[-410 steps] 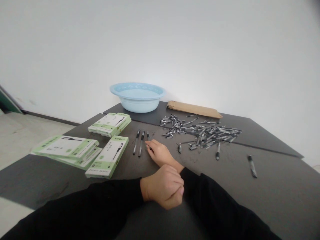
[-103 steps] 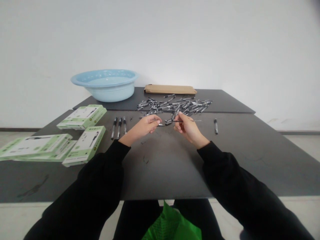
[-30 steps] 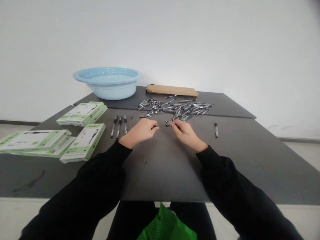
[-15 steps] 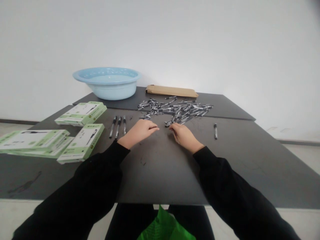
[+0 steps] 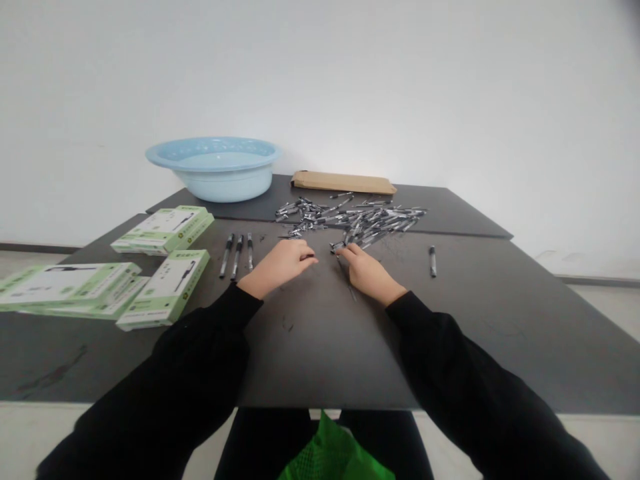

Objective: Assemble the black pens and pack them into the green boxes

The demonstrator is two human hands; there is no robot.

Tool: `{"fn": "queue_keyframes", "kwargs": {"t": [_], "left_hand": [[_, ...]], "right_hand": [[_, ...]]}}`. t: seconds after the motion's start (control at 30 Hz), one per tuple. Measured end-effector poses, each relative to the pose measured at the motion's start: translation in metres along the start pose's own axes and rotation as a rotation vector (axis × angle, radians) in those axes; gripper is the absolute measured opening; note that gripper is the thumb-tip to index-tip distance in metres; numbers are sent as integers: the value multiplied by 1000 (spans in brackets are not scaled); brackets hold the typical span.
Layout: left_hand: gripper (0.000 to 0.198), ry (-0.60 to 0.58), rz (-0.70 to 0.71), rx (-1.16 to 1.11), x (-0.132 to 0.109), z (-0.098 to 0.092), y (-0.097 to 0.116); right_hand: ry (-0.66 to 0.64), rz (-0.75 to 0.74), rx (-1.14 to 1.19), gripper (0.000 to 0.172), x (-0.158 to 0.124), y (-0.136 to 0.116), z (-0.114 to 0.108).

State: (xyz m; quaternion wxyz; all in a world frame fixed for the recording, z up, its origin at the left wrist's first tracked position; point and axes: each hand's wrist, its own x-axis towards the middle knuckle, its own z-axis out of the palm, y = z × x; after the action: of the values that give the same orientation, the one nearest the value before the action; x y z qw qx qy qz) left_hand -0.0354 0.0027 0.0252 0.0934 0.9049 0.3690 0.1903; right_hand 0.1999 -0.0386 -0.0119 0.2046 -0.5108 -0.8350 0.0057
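Observation:
My left hand (image 5: 284, 264) is closed in a pinch near the middle of the table, with something small and dark at its fingertips that I cannot make out. To its right, my right hand (image 5: 369, 275) pinches a thin dark stick (image 5: 353, 291), which slants down beneath the fingers. Just beyond the right hand lies a loose heap of clear and black pens (image 5: 380, 221), with smaller pen pieces (image 5: 303, 212) at its left. Three pens (image 5: 238, 257) lie side by side left of my left hand.
Green and white boxes (image 5: 165, 287) lie at the left of the dark table (image 5: 480, 333). Behind them stands a light blue basin (image 5: 225, 183). A flat brown cardboard package (image 5: 345, 182) lies at the back. A single pen (image 5: 433, 261) rests at the right.
The thin stick now shows under my right hand, whose fingers have shifted slightly. A dark bit now shows at the left fingertips. The pens and boxes lie as before.

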Motion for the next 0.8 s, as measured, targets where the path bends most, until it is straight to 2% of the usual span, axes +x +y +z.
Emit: {"fn": "queue_keyframes", "kwargs": {"t": [0.07, 0.2, 0.33, 0.4, 0.57, 0.63, 0.73, 0.8], "left_hand": [[24, 31, -75, -85, 0, 1, 0], [17, -60, -189, -223, -2, 9, -1], [19, -75, -244, -315, -3, 14, 1], [20, -93, -250, -341, -3, 13, 3], [19, -77, -275, -346, -3, 11, 3], [20, -73, -281, -378, -3, 12, 3], [24, -45, -261, -433, -3, 12, 6], [21, -54, -241, -431, -3, 11, 8]], "right_hand": [[47, 27, 9, 50, 0, -5, -4], [159, -21, 135, 40, 1, -20, -17], [240, -91, 220, 50, -2, -42, -28], [203, -117, 196, 55, -5, -52, -27], [-87, -162, 124, 55, -10, -60, -13], [-72, -162, 128, 57, -9, -59, -11], [27, -145, 116, 58, -8, -57, -12], [1, -140, 107, 55, -7, -59, -13]]}}
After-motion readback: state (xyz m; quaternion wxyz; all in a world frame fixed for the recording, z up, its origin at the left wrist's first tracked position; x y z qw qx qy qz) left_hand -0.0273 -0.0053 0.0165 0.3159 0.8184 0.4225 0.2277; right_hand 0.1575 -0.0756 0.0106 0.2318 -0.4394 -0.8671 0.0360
